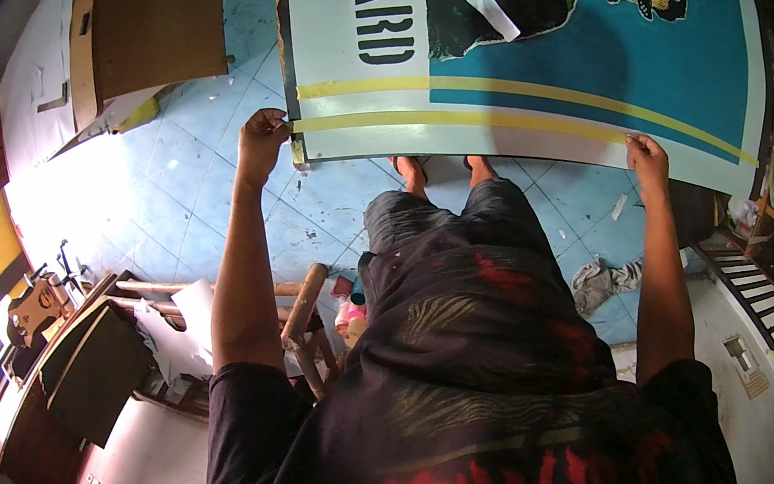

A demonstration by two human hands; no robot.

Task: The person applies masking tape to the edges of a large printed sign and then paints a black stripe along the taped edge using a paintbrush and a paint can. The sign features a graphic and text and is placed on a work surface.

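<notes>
Head view, lower yellow strip: this long band [448, 118] runs between the two hands along the near margin of the painted board [371, 141]; whether it is stuck down or only held against the board, I cannot tell.
Left hand: fingers [265, 140] pinched on the strip's left end, at the board's left edge.
Right hand: fingertips closed on the other end [648, 162], over the near white margin; the hands are well apart.
Upper yellow strip: a second band [363, 87] lies just beyond the first and reaches farther right.
Crooked line: uneven pull between the hands could probably tilt or bow the lower strip.
Wrinkles or tearing: slack might pucker it, while too hard a tug could stretch or split it.
Stray paper: a loose white piece [494, 14] on the artwork might slide if the board is jolted.
</notes>
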